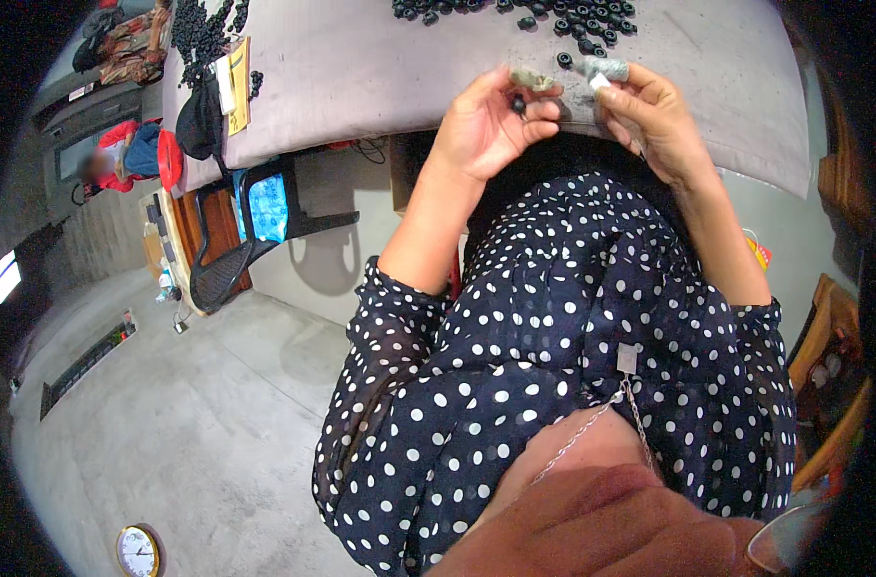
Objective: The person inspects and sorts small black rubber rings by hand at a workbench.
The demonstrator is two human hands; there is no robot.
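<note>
Above the front edge of the table, my left hand [484, 125] pinches a small round black part [519, 105] between thumb and fingers. A worn greenish-grey wrap [532, 81] covers one of its fingertips. Facing it on the right, my right hand [661, 123] is closed on a small white piece [599, 83], whose exact kind I cannot make out. Grey wrapping [606, 67] is around the index finger there. Between the two hands, one loose black ring-like part [565, 61] lies on the cloth. The hands are apart.
Many similar black parts [577, 17] are scattered at the table's far side. A heap of small black pieces [199, 40] and a yellow pad [238, 87] lie on the left of the grey tablecloth [342, 67]. Beyond are a black chair [228, 274] and a seated person [135, 154].
</note>
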